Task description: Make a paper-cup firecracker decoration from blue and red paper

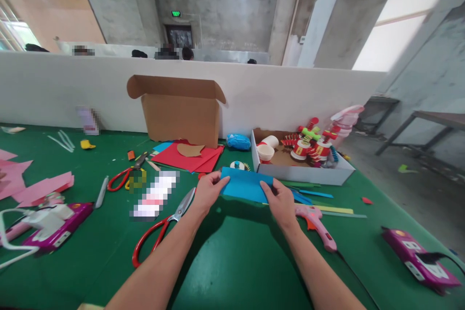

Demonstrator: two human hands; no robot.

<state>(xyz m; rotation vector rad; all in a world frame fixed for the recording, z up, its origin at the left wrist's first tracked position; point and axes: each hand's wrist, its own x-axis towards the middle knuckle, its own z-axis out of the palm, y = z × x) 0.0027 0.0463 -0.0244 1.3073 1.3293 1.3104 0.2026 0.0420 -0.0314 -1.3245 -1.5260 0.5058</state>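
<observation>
A rectangular sheet of blue paper (245,185) is stretched between my two hands, a little above the green table. My left hand (210,191) pinches its left edge, thumb on top. On the right edge, my right hand (281,199) grips it the same way. Large red-handled scissors (165,225) lie beside my left forearm, blades towards the hand. A pink hot glue gun (317,227) rests just right of my right hand, its nozzle end partly hidden. Thin strips of blue, green and yellow paper (337,210) lie behind the glue gun.
A white box (305,173) at the back right holds paper cups and colourful figures. Red paper sheets (174,159) lie before an upright cardboard box (181,116). Smaller scissors (121,178) and pink paper (47,189) are on the left. Purple power strips (417,256) sit at both sides.
</observation>
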